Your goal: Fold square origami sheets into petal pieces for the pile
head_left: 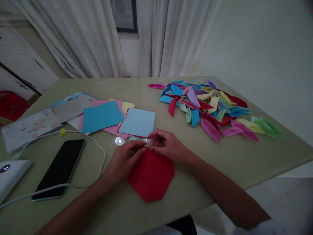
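A red sheet of folding paper (152, 178) lies on the table before me, its corners turned in so that its outline has several sides. My left hand (126, 156) pinches the paper's far edge between thumb and fingers. At the same edge, just to the right, my right hand (168, 145) is closed on the paper with thumb and forefinger. The two sets of fingertips nearly meet there and partly hide that edge. Just beyond my fingers, a stack of light blue square paper (139, 121) rests with a red sheet showing beneath it.
Many folded paper pieces (195, 101) are heaped at the back right. On the left lie a blue sheet (102, 116), pink sheets, printed booklets (30, 129), a black phone (60, 169), a white cable (104, 156) and a white device (13, 176). Small shiny discs (119, 141) sit beyond my hands.
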Tool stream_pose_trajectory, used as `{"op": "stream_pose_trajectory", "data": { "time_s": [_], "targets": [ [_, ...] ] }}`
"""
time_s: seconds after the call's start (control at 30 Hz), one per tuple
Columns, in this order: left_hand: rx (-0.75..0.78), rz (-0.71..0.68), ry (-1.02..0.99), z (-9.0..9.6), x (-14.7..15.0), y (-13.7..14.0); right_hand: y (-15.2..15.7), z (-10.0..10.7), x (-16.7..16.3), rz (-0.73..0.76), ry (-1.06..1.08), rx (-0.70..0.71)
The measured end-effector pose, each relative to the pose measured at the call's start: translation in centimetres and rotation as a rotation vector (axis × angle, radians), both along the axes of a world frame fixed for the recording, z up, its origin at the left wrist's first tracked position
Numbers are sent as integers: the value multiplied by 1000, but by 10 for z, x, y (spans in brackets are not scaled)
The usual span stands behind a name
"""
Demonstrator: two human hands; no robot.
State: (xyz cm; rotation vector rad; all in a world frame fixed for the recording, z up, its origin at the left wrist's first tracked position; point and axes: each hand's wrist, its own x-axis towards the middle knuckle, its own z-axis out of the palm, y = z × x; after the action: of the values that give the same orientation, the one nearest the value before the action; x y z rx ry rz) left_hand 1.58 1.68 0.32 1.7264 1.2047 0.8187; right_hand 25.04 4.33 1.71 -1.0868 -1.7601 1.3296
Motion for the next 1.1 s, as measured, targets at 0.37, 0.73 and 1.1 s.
{"op": "stream_pose_trajectory", "data": {
  "time_s": [0.37, 0.73, 1.1],
  "targets": [
    [-75, 127, -246, 9, 5, -8, 2, 2, -4, 49, 219, -230],
    [-172, 26, -173, 11, 6, -6, 3, 4, -3, 35, 166, -165],
    [-182, 21, -155, 14, 6, -6, 4, -2, -3, 84, 224, -255]
  ]
}}
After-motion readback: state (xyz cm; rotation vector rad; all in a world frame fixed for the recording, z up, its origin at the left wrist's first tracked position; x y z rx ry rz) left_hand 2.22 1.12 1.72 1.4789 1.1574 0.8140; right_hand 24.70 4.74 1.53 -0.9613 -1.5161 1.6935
